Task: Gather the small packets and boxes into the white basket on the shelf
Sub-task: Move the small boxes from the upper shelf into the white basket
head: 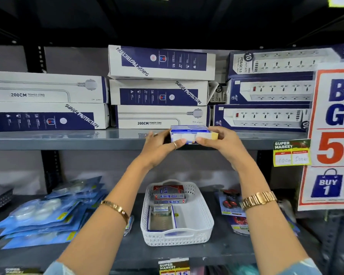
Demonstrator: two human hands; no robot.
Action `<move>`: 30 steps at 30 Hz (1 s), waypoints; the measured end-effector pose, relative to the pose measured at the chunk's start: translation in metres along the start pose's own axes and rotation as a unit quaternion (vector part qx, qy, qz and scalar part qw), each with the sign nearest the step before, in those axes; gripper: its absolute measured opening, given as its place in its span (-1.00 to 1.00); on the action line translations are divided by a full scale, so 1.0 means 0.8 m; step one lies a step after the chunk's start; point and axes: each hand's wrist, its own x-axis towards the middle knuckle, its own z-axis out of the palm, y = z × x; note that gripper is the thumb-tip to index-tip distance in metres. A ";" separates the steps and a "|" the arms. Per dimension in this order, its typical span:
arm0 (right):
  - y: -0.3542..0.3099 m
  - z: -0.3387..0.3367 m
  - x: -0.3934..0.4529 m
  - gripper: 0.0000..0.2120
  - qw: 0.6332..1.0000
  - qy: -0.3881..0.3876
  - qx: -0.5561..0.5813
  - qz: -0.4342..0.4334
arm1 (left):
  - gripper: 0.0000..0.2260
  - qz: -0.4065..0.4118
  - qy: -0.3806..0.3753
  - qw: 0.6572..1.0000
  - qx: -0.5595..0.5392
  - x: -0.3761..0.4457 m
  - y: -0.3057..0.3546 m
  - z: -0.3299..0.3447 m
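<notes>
A bundle of small blue and white packets [189,133] sits at the front edge of the upper shelf [68,139]. My left hand [161,145] grips its left end and my right hand [220,141] grips its right end. Below, on the lower shelf, stands the white basket [199,225]. It holds red and grey small boxes [168,193] stacked at its far end and a few small packets [160,210] in the middle. Its right half shows bare bottom.
Large white and blue power-strip boxes [159,92] are stacked along the upper shelf behind my hands. Blue blister packs [44,217] lie left of the basket, red-printed packs [230,203] to its right. A big sale poster [334,135] hangs at the right.
</notes>
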 end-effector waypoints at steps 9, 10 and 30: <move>0.008 0.009 -0.074 -0.48 0.973 0.059 0.200 -0.098 | -0.52 0.066 0.187 0.953 -0.227 -0.088 0.015 0.042; 0.009 0.012 -0.080 -0.49 0.969 0.064 0.218 -0.102 | -0.52 0.074 0.198 0.949 -0.233 -0.093 0.017 0.044; 0.117 0.044 -0.110 -0.44 0.972 0.071 0.223 0.029 | -0.52 -0.015 0.116 0.964 -0.239 -0.130 -0.057 0.091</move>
